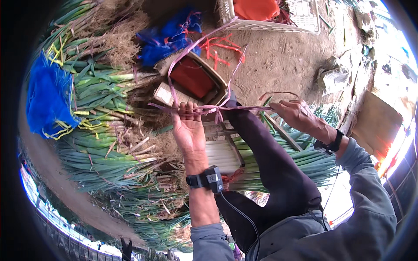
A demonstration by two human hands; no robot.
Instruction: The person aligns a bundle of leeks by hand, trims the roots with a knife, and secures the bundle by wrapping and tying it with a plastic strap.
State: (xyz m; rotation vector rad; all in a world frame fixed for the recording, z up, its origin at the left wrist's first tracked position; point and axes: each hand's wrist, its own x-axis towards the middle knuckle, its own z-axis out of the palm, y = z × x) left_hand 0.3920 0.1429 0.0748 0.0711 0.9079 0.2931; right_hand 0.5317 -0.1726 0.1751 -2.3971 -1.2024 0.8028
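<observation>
A pinkish-purple plastic tying strip (252, 107) stretches between my hands, with a knot-like crossing in its middle and loose strands rising above it. My left hand (190, 130) is turned palm up, its fingers curled over the strip. At the other end my right hand (298, 114) pinches the strip between thumb and fingers. Below the strip, a bundle of big green onions (217, 153) lies with white stalks inside a wooden frame (235, 150). Their green leaves spread to the right, partly hidden behind my leg.
An open box (164, 95) with a red lining stands just beyond my left hand. Blue netting (170, 37) and red strips (222, 45) lie behind it. Piled green onions (100, 89) fill the left side, with a blue bag (48, 98) on them. A white crate (278, 24) stands far back.
</observation>
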